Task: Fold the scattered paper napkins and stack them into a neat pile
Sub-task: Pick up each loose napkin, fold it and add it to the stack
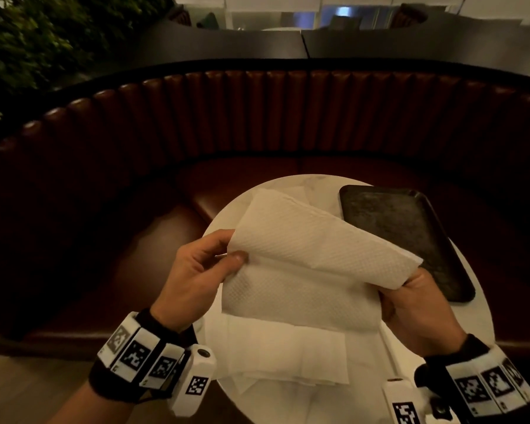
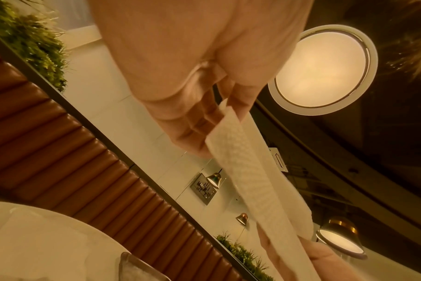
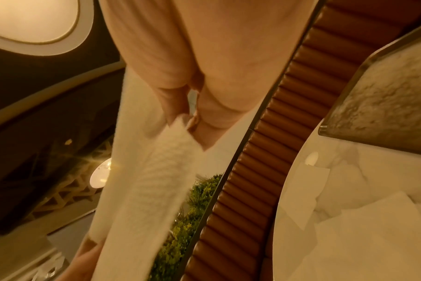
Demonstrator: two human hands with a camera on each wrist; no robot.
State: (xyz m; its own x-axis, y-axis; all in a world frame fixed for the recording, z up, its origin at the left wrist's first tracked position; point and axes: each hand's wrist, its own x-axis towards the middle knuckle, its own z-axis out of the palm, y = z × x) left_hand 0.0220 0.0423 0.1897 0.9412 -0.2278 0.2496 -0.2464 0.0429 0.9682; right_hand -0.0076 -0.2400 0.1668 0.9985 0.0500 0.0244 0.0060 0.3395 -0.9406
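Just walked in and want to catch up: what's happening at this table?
A person is folding paper napkins. Both hands hold one white napkin in the air above the round white table: the left hand pinches its left edge, the right hand grips its right corner, and the top half is bent over. More white napkins lie on the table beneath it. A dark tray sits on the table's right side, with nothing visible on it.

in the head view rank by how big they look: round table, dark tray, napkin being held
1. round table
2. held napkin, though it is raised nearer the camera, so its rank is unsure
3. dark tray
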